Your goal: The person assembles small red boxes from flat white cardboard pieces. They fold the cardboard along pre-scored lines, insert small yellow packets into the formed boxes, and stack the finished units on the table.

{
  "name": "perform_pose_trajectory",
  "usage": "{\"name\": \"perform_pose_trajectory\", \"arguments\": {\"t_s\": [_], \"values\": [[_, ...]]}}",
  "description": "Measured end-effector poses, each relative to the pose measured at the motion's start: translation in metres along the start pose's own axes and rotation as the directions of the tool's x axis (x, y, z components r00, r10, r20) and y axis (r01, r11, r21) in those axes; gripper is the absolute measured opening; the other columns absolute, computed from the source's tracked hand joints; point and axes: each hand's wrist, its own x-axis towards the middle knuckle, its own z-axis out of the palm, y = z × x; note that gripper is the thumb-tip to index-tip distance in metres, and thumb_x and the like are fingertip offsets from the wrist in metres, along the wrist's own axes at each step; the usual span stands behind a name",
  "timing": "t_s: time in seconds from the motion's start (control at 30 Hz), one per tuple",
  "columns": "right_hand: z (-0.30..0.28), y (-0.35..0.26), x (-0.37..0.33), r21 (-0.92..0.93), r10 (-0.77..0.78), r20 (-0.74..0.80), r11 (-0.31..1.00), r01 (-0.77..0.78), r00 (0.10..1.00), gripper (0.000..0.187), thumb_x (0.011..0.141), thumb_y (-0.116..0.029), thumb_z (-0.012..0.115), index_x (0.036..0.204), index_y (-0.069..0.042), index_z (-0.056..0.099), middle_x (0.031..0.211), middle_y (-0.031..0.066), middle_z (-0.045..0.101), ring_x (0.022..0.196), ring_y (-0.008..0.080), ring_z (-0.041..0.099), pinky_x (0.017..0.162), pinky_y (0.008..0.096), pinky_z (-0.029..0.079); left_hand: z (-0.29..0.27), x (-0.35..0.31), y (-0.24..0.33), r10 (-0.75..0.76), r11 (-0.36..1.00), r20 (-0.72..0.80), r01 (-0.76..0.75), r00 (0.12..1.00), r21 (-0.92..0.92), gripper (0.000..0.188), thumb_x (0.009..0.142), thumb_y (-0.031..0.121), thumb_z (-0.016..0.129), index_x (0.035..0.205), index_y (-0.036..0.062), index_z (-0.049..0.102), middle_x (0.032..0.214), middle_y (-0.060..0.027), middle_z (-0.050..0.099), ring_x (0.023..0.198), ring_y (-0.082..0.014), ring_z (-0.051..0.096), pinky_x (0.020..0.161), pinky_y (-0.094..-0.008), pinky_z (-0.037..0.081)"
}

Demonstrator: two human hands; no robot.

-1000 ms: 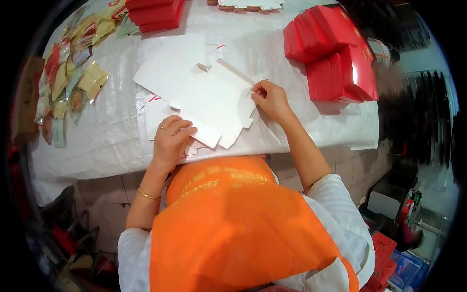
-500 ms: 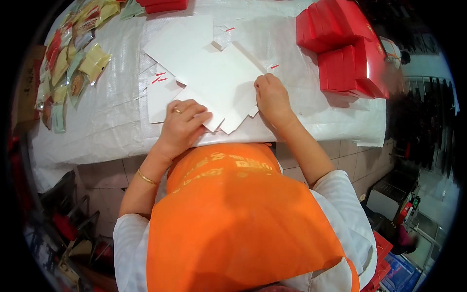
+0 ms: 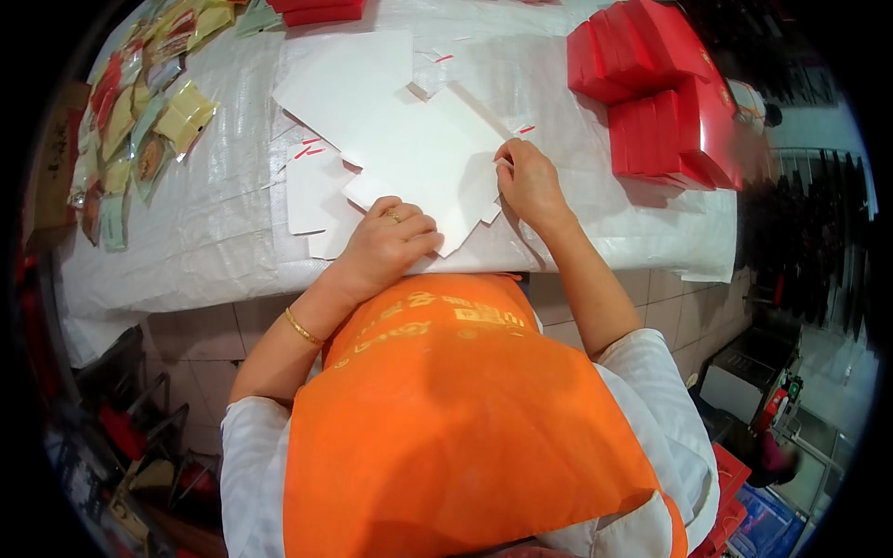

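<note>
A flat, unfolded white cardboard box blank [image 3: 437,153], with cut flaps and notched edges, lies on the table before me. My left hand [image 3: 393,244] is closed over the blank's near edge, its curled fingers on the flaps there. At the right edge, my right hand [image 3: 532,183] pinches the card between thumb and fingers. More white card [image 3: 312,195] lies partly beneath the blank at the left, with small red strips on it. What my fingertips do under the card is hidden.
Stacked red boxes [image 3: 642,98] stand at the right of the white-covered table [image 3: 223,237]. Another red box [image 3: 321,9] is at the far edge. Several small packets [image 3: 186,113] in clear and yellow wrapping are heaped at the left. The table's near edge meets my orange apron [image 3: 446,400].
My left hand has moved right along the near edge of the blank, uncovering more card at the left. The right hand has shifted slightly right, still at the right edge.
</note>
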Motion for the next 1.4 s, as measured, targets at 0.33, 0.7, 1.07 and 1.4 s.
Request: {"name": "perform_pose_trajectory", "arguments": {"t_s": [0.33,0.7,1.07,1.4], "values": [[-0.007,0.005,-0.001,-0.027,-0.032,0.031,0.999,0.033,0.999,0.011,0.088,-0.011,0.061,0.094,-0.002,0.061,0.096,0.0196,0.064,0.094,0.0395,0.061,0.083,0.0470,0.049,0.002,0.016,0.005,0.031,0.996,0.193,-0.048,0.981,0.080,0.019,0.076,0.012,0.071,0.094,0.0100,0.063,0.091,-0.0011,0.058,0.090,-0.0188,0.059,0.088,-0.0356,0.046],[0.003,-0.002,-0.011,-0.209,-0.161,-0.085,0.968,0.141,0.983,0.010,0.087,-0.006,0.064,0.095,-0.003,0.060,0.091,0.0177,0.060,0.088,0.0390,0.062,0.076,0.0460,0.051,0.015,0.040,0.008,-0.152,0.988,0.275,0.150,0.949,0.025,0.008,0.080,0.016,0.072,0.078,0.0104,0.066,0.086,-0.0011,0.062,0.089,-0.0213,0.059,0.082,-0.0360,0.045],[-0.018,-0.001,-0.002,0.109,0.055,-0.114,0.993,-0.043,0.992,0.028,0.082,-0.007,0.068,0.109,-0.004,0.063,0.104,0.0169,0.064,0.099,0.0365,0.061,0.086,0.0437,0.050,-0.025,0.032,-0.006,-0.276,0.961,-0.190,0.268,0.942,-0.066,0.029,0.080,0.013,0.075,0.108,0.0055,0.067,0.111,-0.0117,0.067,0.109,-0.0311,0.061,0.097,-0.0399,0.045],[-0.002,-0.007,0.063,-0.105,-0.121,-0.131,0.989,0.108,0.984,0.019,0.083,-0.010,0.070,0.101,-0.004,0.066,0.096,0.0136,0.065,0.093,0.0336,0.060,0.084,0.0436,0.049,-0.051,-0.020,-0.108,-0.753,0.627,-0.460,0.727,0.471,-0.281,0.038,0.090,0.011,0.067,0.125,0.0010,0.057,0.117,-0.0146,0.056,0.101,-0.0266,0.057,0.087,-0.0374,0.049]]}}
